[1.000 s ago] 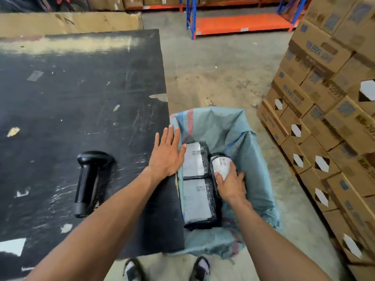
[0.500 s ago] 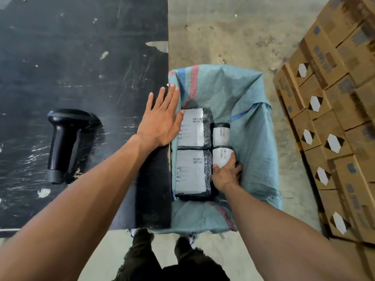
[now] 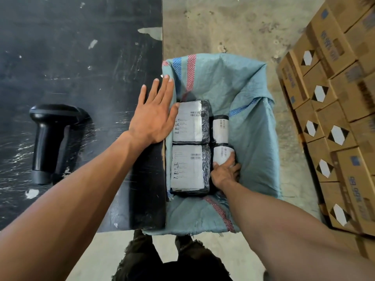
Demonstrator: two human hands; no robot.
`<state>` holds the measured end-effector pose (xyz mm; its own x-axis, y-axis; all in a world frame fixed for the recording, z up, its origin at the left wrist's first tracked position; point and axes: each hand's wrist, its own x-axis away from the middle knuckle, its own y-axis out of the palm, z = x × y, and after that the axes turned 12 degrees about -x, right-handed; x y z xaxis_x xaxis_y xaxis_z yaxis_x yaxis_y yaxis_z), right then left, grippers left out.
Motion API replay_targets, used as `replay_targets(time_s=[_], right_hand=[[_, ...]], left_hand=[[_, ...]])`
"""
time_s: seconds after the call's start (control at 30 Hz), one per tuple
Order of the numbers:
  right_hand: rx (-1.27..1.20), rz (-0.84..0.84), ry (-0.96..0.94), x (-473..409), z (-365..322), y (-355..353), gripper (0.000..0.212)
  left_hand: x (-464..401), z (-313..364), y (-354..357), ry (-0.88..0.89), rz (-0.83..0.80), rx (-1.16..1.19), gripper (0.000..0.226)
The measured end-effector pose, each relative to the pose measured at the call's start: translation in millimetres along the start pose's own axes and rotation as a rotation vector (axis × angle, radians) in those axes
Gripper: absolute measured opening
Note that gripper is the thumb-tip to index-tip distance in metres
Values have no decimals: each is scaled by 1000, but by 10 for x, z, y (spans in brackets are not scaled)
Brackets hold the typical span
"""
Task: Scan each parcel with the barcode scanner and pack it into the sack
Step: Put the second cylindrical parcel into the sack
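Observation:
A light blue woven sack (image 3: 253, 126) stands open on the floor beside the black table (image 3: 81, 67). Inside lie two flat black parcels with white labels, one far (image 3: 189, 121) and one near (image 3: 187, 168), and a small labelled roll parcel (image 3: 220, 127) to their right. My right hand (image 3: 225, 171) is down in the sack, fingers wrapped around a second small roll parcel (image 3: 221, 154). My left hand (image 3: 154, 114) rests flat with fingers spread on the table's right edge, its thumb touching the far flat parcel. The black barcode scanner (image 3: 50, 136) lies on the table, left of my left hand.
Stacked brown cardboard boxes (image 3: 334, 118) fill the right side, close to the sack. Bare concrete floor (image 3: 223, 27) lies beyond the sack. My shoes (image 3: 172, 258) show at the bottom between table and sack.
The view has tilted down and closer over the sack. My right hand has lowered the small roll parcel to the sack's bottom beside the other roll. My left hand has stayed on the table edge.

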<state>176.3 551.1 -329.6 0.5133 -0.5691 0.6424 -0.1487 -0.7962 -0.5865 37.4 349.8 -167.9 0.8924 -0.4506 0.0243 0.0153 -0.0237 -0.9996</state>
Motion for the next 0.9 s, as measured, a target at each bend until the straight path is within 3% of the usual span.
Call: replay_targets(time_s=[0.43,0.67,0.9], right_hand=[[-53,-66,-151,-300,277,226,92],[-53,-26,-121,-257,235,236,95],[56,-180,-37,-172,-88,-57,90]], left_hand=[[-12,1,5,-10,13,5,66],[3,14,-18,-1,7,12,65],[5,13,-25,6,2,12,64]])
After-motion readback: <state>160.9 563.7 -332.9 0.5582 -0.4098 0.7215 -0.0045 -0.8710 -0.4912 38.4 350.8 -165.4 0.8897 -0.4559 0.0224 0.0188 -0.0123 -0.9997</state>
